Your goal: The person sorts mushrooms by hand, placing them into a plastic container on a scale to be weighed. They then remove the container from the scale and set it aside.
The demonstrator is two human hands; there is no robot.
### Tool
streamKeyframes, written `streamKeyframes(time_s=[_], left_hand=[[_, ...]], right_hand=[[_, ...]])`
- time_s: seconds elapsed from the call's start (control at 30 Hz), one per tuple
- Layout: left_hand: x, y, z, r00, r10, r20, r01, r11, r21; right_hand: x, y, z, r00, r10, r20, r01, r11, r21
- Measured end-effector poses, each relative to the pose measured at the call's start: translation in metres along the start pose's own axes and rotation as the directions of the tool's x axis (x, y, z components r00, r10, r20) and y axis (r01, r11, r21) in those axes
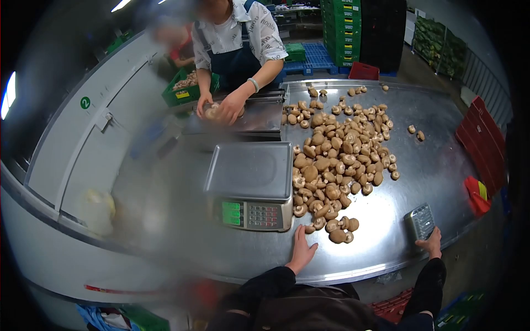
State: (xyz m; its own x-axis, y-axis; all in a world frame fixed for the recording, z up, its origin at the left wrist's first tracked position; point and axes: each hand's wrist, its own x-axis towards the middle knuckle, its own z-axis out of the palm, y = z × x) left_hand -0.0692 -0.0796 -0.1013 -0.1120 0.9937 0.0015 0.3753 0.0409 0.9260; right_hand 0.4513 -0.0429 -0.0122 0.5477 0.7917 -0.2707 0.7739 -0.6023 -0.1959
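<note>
A large heap of brown mushrooms (337, 149) covers the middle of the steel table. My left hand (302, 252) rests at the near edge of the heap, fingers stretched and thumb apart, its fingertips right beside a small mushroom (309, 229). To the right, my right hand (430, 243) grips the near edge of a clear plastic tray (421, 222), which sits tilted low over the table. Left of the heap stands a weighing scale (251, 171) with a bare metal platform and green lit digits.
Across the table a person (243, 49) handles mushrooms (212, 112) over a second metal platform. A green crate (185, 95) of mushrooms stands behind the scales. Red crates (480, 143) lean at the right edge, beside a red and yellow item (478, 195). Green crates (340, 38) are stacked at the back.
</note>
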Motion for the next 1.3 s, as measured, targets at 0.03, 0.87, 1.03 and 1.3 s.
streamKeyframes(time_s=[0.03, 0.87, 1.03, 1.3], left_hand=[[0.003, 0.001, 0.001, 1.000, 0.013, -0.008, -0.013, 1.000, 0.009], [0.006, 0.019, 0.013, 0.987, 0.161, 0.016, -0.160, 0.952, 0.261], [0.004, 0.111, -0.002, 0.919, 0.369, 0.136, -0.387, 0.911, 0.144], [0.002, 0.152, -0.002, 0.723, -0.045, 0.689, 0.191, 0.972, -0.137]], right_hand=[[0.009, 0.003, 0.002, 1.000, 0.011, 0.006, -0.011, 1.000, -0.011], [-0.016, 0.021, 0.035, 0.847, -0.323, -0.423, 0.282, 0.946, -0.158], [-0.083, -0.034, 0.006, 0.918, -0.363, -0.162, 0.397, 0.819, 0.415], [-0.157, -0.106, 0.070, -0.270, -0.823, 0.500, -0.247, 0.562, 0.790]])
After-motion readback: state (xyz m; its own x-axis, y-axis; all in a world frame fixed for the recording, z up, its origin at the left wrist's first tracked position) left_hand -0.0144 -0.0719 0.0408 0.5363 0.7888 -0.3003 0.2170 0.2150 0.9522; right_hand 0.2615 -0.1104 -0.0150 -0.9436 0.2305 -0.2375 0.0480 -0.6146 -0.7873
